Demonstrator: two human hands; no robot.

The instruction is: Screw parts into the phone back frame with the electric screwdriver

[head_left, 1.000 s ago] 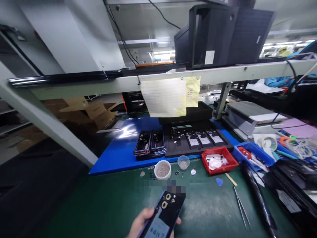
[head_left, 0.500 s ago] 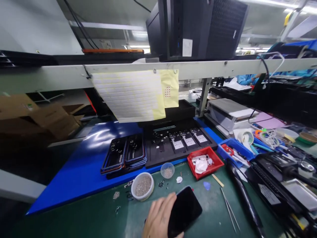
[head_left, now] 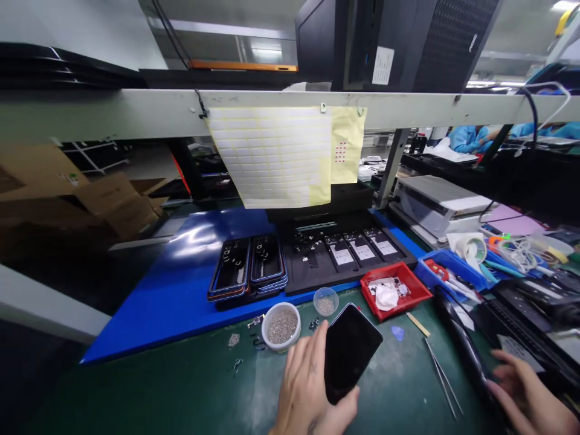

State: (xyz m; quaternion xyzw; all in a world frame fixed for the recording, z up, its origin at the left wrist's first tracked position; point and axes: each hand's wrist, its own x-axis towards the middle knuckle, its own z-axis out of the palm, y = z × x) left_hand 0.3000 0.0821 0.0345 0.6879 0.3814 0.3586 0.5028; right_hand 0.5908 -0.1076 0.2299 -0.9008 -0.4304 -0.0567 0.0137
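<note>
Phone held screen-up over the green tabletop (head_left: 190,386)

The left hand (head_left: 308,393) has its grip closed on a dark phone (head_left: 350,351), just in front of the white cup of screws (head_left: 281,326); a careless swing could tip it. The right hand (head_left: 528,386) spreads wide, holding nothing.

Green bench mat (head_left: 190,386) lying under a blue sheet (head_left: 181,284). White shelf beam (head_left: 136,112) running overhead, carrying a black computer tower (head_left: 408,42). Cardboard boxes (head_left: 113,202) sitting at left. Ceiling strip lights (head_left: 493,83) glowing far right.
</note>
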